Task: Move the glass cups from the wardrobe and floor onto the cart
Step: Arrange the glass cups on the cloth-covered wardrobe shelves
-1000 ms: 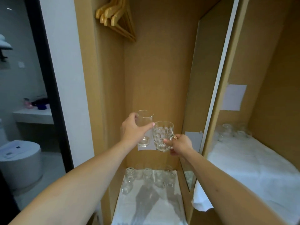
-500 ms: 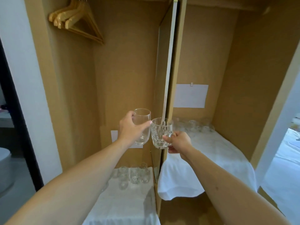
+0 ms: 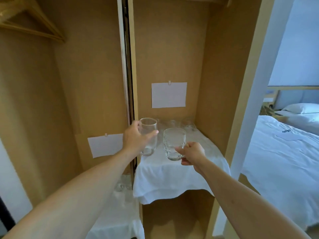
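While both hands grip glasses, more cups [image 3: 174, 124] crowd the cloth-covered shelf [image 3: 172, 178] behind.

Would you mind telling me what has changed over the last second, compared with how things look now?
The view has swung right, from the lower left compartment to the right shelf with its white cloth; a bed now shows. Both glasses travelled along, held up in front of that shelf. Unchanged: the left hand still grips the smooth tumbler, and the right hand still holds the dimpled mug by its handle.
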Demonstrator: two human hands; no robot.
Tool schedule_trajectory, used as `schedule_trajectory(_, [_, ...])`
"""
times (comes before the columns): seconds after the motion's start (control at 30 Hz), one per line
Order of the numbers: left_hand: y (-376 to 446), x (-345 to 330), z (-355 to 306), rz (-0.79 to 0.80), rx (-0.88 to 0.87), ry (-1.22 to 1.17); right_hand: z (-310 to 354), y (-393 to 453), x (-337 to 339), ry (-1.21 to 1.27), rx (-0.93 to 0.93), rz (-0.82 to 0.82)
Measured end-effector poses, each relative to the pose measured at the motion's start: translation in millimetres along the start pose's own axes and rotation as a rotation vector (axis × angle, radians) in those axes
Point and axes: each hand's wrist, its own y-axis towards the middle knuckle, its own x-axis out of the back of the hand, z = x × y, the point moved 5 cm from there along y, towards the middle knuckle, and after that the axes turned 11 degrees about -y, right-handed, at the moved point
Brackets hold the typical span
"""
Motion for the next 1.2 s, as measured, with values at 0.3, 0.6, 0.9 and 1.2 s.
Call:
schedule_trajectory(0.3, [22.2, -66.8, 21.6, 0.058, 0.091, 0.016, -38.3, 32.8, 23.1, -0.062, -0.069, -0.004])
schedule_trajectory(0.6, [81.8, -134.1, 69.4, 0.093, 0.127, 0.035, -52.9, 115.3, 16.1, -0.085, -0.113, -0.054])
schedule_trajectory(0.9, [138.5, -182.7, 124.2, 0.136, 0.181, 0.051, -80.7, 196.9, 0.1, -0.143, -0.206, -0.041])
schedule_trajectory(1.2, [161.4, -220.0, 170.4, 0.177, 0.252, 0.075, -104.3, 256.0, -11.2, -0.155, -0.248, -0.013])
